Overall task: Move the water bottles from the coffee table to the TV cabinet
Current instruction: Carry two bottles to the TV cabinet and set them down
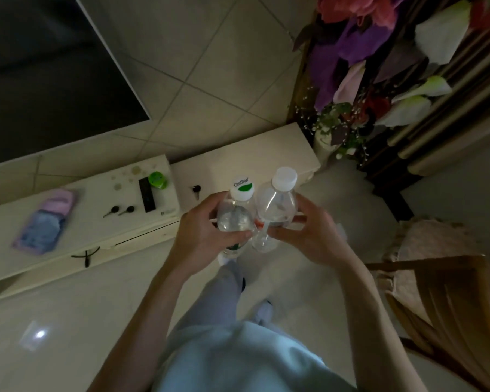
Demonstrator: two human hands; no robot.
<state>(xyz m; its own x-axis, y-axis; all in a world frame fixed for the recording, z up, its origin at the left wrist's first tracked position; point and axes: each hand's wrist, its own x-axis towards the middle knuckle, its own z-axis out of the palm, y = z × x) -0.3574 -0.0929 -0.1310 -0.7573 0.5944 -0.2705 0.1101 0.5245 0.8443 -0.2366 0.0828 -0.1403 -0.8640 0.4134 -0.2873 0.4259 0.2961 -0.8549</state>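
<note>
Clear plastic bottles, both capped white. Left hand [201, 230] grips the green-marked bottle [236, 219]; right hand [309, 236] grips the plain bottle [277, 205]. They touch.

Clear glossy plastic bottles [238, 219]; glossy floor tiles [68, 321].

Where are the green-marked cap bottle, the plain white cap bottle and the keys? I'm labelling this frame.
green-marked cap bottle [241, 190]: head view, on its cap.
plain white cap bottle [284, 177]: head view, on its cap.
keys [196, 190]: head view, on the dark key heads.

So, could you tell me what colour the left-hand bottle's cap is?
White with a green patch, cap; head view.
</note>
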